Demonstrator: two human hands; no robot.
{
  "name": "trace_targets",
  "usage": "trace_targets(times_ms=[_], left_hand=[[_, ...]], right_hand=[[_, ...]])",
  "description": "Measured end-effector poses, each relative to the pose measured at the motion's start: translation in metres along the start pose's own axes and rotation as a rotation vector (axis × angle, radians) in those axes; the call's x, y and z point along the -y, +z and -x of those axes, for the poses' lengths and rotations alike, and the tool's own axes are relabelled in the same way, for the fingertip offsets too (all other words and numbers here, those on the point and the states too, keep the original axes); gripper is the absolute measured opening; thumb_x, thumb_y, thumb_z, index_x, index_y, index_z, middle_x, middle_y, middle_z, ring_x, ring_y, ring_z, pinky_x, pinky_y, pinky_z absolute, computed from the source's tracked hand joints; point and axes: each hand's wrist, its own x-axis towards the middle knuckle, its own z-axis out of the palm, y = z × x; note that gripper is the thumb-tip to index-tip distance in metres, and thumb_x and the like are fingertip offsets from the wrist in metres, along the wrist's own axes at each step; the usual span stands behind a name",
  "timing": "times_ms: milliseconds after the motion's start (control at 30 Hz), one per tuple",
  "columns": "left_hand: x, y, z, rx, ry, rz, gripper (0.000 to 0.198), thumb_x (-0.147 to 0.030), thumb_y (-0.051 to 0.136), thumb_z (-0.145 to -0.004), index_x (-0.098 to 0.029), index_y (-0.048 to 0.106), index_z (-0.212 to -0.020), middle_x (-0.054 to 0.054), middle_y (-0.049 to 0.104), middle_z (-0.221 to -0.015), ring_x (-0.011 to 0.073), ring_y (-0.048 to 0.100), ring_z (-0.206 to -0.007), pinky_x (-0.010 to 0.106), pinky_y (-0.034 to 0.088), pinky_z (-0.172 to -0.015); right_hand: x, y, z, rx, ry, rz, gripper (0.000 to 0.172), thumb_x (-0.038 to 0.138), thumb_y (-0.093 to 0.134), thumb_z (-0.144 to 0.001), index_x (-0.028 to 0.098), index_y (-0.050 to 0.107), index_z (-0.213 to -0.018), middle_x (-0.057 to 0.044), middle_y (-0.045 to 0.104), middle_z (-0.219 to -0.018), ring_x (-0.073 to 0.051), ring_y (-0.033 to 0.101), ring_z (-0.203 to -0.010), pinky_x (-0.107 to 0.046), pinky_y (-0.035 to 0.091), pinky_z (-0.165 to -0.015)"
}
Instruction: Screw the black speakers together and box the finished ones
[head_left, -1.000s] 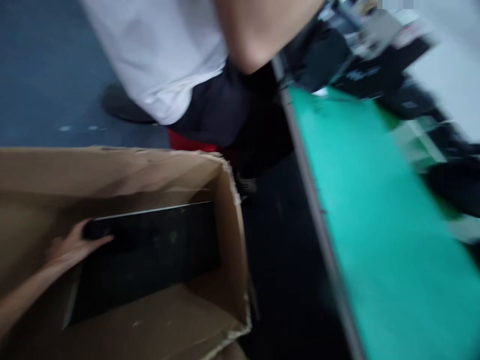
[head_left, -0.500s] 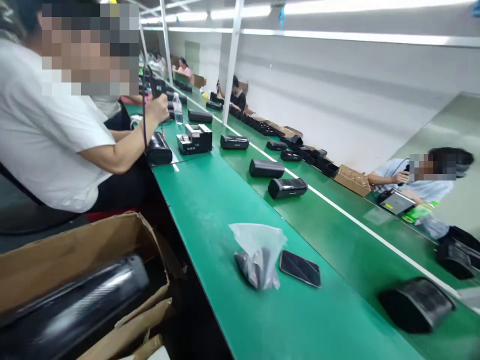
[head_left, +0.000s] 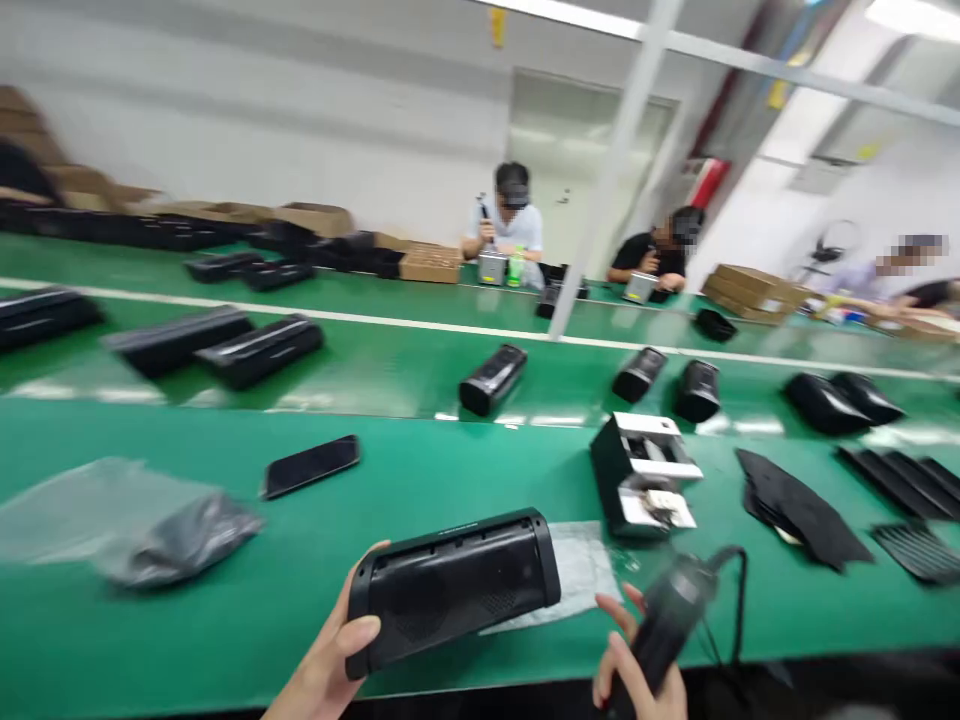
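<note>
My left hand (head_left: 330, 635) grips the left end of a long black speaker housing (head_left: 457, 585), tilted above the front of the green bench. Perforated patches show on its face. In my right hand (head_left: 637, 665) is a black corded electric screwdriver (head_left: 667, 615), blurred, its cable end pointing up and to the right. The thumb and fingers wrap around it, and its lower tip is hidden. Behind the housing lies a white foam sheet (head_left: 589, 570) on the bench. A black and silver screw feeder (head_left: 645, 475) stands just beyond the screwdriver.
To the left lie a phone (head_left: 313, 467) and a plastic bag (head_left: 184, 535) with dark contents. Black sheets (head_left: 799, 505) lie at the right. More housings (head_left: 493, 380) sit along the green line behind. A slanted post (head_left: 615, 170) rises there; several people work across it.
The view has swung right, from the bench's left end and a neighbouring person to the area in front of me. Both my hands, the housing and the screwdriver have come into view.
</note>
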Motion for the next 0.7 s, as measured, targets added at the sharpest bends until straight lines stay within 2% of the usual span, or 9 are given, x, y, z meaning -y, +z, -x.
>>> trace_targets(times_ms=[67,167,300,400,467,533,633,700], left_hand=[[0.002,0.022,-0.023,0.067,0.069,-0.187,0.127,-0.080,0.089,-0.065,-0.044,0.030,-0.172,0.004,0.062,-0.166,0.0490,0.048,-0.160,0.060,0.048,-0.130],[0.009,0.044,-0.042,0.145,0.154,-0.357,0.132,-0.082,0.089,-0.063,-0.043,0.027,-0.172,0.006,0.057,-0.170,0.0508,0.046,-0.160,0.060,0.051,-0.127],[0.025,0.067,-0.048,0.205,0.010,-0.299,0.127,-0.087,0.083,-0.066,-0.042,0.031,-0.172,0.007,0.065,-0.162,0.0466,0.057,-0.153,0.056,0.052,-0.125],[0.035,0.081,-0.047,0.186,-0.157,-0.259,0.120,-0.089,0.076,-0.073,-0.045,0.029,-0.174,0.007,0.066,-0.162,0.0446,0.063,-0.147,0.059,0.057,-0.117],[0.037,0.081,-0.049,0.167,-0.220,-0.341,0.109,-0.090,0.064,-0.085,-0.045,0.026,-0.177,0.006,0.061,-0.167,0.0433,0.065,-0.146,0.059,0.061,-0.110],[0.033,0.070,-0.054,0.170,-0.182,-0.536,0.099,-0.089,0.055,-0.093,-0.042,0.033,-0.176,0.006,0.059,-0.169,0.0421,0.061,-0.151,0.059,0.061,-0.112],[0.018,0.043,-0.061,0.183,0.009,-1.014,0.085,-0.083,0.058,-0.096,-0.037,0.054,-0.168,0.008,0.058,-0.170,0.0442,0.054,-0.157,0.060,0.057,-0.119],[0.003,0.032,-0.061,0.154,0.230,-1.314,0.083,-0.076,0.067,-0.095,-0.039,0.053,-0.168,0.010,0.056,-0.171,0.0475,0.058,-0.153,0.058,0.063,-0.111]], right_hand=[[0.001,-0.003,-0.005,-0.014,0.029,-0.096,0.080,0.062,0.091,-0.084,0.023,0.060,-0.146,-0.019,0.077,-0.138,-0.009,0.052,-0.045,-0.032,0.050,-0.045],[0.001,-0.006,-0.018,0.002,0.052,-0.127,0.079,0.061,0.090,-0.086,0.023,0.062,-0.150,-0.021,0.071,-0.149,-0.010,0.052,-0.048,-0.034,0.052,-0.048],[0.001,-0.018,-0.031,0.003,0.080,-0.072,0.081,0.064,0.092,-0.082,0.022,0.067,-0.147,-0.020,0.070,-0.149,-0.010,0.055,-0.048,-0.035,0.055,-0.049],[0.005,-0.029,-0.032,-0.067,0.096,-0.009,0.075,0.066,0.092,-0.081,0.021,0.073,-0.137,-0.017,0.077,-0.138,-0.009,0.054,-0.045,-0.032,0.052,-0.047],[0.009,-0.033,-0.031,-0.104,0.100,0.050,0.072,0.068,0.092,-0.079,0.020,0.076,-0.131,-0.016,0.080,-0.128,-0.009,0.054,-0.043,-0.031,0.051,-0.046],[0.013,-0.034,-0.032,-0.117,0.105,0.087,0.070,0.069,0.092,-0.079,0.020,0.078,-0.127,-0.016,0.080,-0.129,-0.009,0.054,-0.043,-0.032,0.051,-0.047],[0.011,-0.034,-0.037,-0.083,0.123,0.107,0.067,0.068,0.090,-0.083,0.022,0.078,-0.131,-0.016,0.076,-0.139,-0.010,0.056,-0.047,-0.033,0.055,-0.051],[0.005,-0.038,-0.040,-0.016,0.139,0.137,0.069,0.068,0.087,-0.086,0.021,0.077,-0.136,-0.014,0.082,-0.121,-0.012,0.058,-0.048,-0.033,0.057,-0.054]])
